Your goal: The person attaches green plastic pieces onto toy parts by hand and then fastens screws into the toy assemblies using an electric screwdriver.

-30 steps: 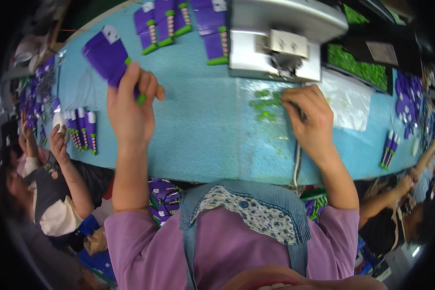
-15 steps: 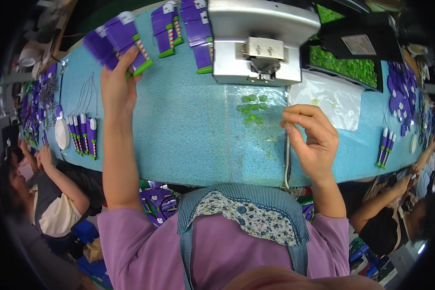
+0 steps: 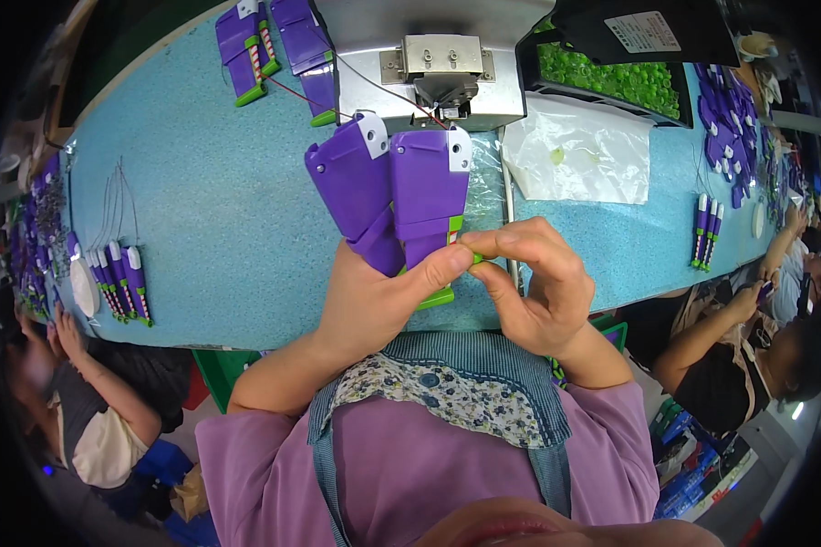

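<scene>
Gripping in the left hand (image 3: pixel 379 290) the lower ends of two fanned, flat purple plastic pieces with white top corners (image 3: pixel 429 187), and pinching a small bright-green piece (image 3: pixel 476 259) in the right hand's (image 3: pixel 543 294) fingertips, just beside the left thumb. Best to brace the purple pair firmly and press squarely, without twisting, clear of the silver metal machine (image 3: pixel 491 108) beyond the left hand.

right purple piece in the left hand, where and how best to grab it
Probably pinch the broad upper body of the right purple piece, from the right: that edge is free, while the left purple piece crowds its left and the left hand holds its narrower lower part.
</scene>
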Demonstrator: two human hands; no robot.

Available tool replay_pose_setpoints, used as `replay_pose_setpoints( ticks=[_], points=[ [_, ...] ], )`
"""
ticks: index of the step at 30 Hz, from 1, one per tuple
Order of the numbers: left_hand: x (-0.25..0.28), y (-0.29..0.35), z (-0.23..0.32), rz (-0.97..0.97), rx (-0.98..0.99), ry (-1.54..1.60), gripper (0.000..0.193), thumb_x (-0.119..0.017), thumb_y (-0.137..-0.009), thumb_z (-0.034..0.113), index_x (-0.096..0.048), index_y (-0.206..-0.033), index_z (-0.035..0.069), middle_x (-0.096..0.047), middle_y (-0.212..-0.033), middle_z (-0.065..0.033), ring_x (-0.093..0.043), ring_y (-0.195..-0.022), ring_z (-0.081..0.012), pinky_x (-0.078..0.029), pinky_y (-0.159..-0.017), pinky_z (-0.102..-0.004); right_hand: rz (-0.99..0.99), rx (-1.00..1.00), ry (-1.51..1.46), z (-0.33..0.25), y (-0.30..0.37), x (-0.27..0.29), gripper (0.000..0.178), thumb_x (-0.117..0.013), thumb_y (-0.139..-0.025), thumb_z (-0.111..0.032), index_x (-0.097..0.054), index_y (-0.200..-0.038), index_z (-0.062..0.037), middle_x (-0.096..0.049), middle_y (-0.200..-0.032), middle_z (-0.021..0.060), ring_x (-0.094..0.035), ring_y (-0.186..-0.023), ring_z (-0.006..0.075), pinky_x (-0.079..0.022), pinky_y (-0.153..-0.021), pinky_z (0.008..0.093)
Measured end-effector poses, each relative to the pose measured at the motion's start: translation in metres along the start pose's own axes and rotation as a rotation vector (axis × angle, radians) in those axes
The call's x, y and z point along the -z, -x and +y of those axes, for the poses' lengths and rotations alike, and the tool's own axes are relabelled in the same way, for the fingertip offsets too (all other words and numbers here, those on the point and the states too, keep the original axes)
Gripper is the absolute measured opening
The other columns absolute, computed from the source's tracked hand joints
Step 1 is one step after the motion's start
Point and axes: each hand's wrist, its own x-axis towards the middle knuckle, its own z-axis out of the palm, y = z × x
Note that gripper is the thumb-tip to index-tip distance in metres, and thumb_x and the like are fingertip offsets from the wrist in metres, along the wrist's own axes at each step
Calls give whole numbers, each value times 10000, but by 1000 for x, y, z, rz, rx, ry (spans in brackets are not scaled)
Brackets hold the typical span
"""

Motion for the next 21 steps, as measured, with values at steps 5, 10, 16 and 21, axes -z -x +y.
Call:
replay_pose_setpoints(
  ticks=[5,10,16,21],
  points=[
    [-1,-1,-7,7,17,152,241,-710,-837,102,-591,-1028,16,-614,-898,-12,-569,-797,-81,-472,-692,-232,-32,-169,-29,-1,-6,5,305,-736,-712,31,-602,-986,31,-676,-911,133,-631,-791,257,-503,-675,323],
    [-2,-5,-7,-36,-26,15,282,-689,-845,68,-579,-1098,11,-626,-946,-32,-591,-826,-101,-484,-715,-241,-131,-162,24,1,-16,17,208,-733,-718,-3,-641,-904,16,-673,-903,118,-625,-797,254,-488,-703,334],
    [7,0,-19,27,-77,183,339,-573,-921,244,-491,-1164,22,-561,-855,-89,-534,-672,-148,-442,-593,-261,-57,-253,488,26,-26,82,131,-663,-766,-10,-641,-893,14,-668,-930,118,-602,-863,244,-461,-786,329],
    [-4,-6,-13,54,-52,150,366,-567,-888,252,-477,-1145,6,-535,-845,-98,-501,-658,-154,-419,-570,-298,-68,-163,971,60,-23,116,149,-688,-733,-24,-660,-877,-49,-650,-940,57,-552,-921,248,-439,-807,352]
  ],
)
